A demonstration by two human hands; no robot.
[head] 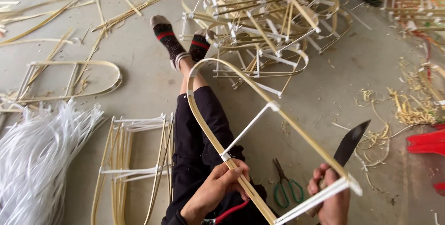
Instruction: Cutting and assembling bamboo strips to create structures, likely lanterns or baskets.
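Concrete floor (148, 81) | right hand (331, 197) cut off | knife (350, 144) handle hidden

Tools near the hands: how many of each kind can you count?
Knife, in the right hand: 1
Green-handled scissors on the floor: 1
Total: 2
The left hand grips the bamboo hoop frame, not a tool.

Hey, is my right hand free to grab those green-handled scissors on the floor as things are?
Probably not yet. The scissors lie close by on bare floor between your hands, but your right hand is gripping a dark knife and a white strip on the bamboo frame, so it's occupied.
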